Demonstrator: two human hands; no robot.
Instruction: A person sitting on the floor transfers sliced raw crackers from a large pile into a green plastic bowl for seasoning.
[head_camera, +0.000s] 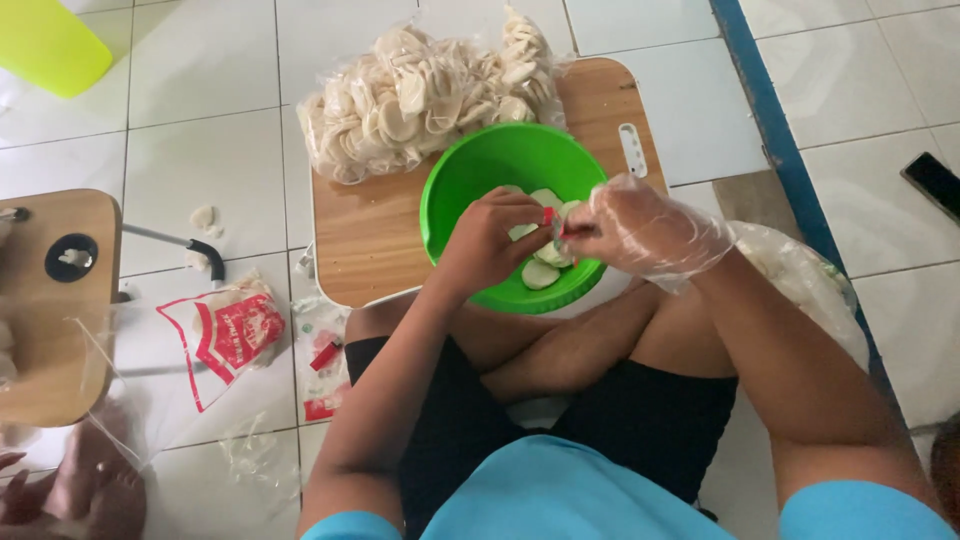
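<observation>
**A:** Head view puts you cross-legged on the tiled floor (200, 150), looking straight down at both hands over the green bowl (462, 180). Your left hand (487, 243) is bare, your right hand (640, 228) wears a loose clear plastic glove, likely to keep that one clean for handling food.

**B:** What are you gripping?

**A:** Both grips are closed together on a small red piece (551, 219) between your fingertips, just above the bowl's middle. What it is exactly, I cannot tell; it is too small. Under it, pale round crackers (540, 274) lie loose in the bowl, so anything you drop lands there rather than on the floor.

**B:** And where does the bowl sit?

**A:** On the near edge of a low wooden surface (365, 235), close over your knees, which keeps your reach short. Behind it on the same surface, touching the bowl's far rim, is a big clear bag of crackers (410, 95), within easy reach as your supply.

**B:** Anything else about?

**A:** To your left on the floor lie red-and-white printed plastic packets (235, 335), and a second wooden surface (50, 310) stands further left. Someone else's hand (95, 485) shows at the bottom left corner. A yellow-green container (50, 45) sits far off at top left, and a dark phone (935, 180) lies at the right edge.
</observation>
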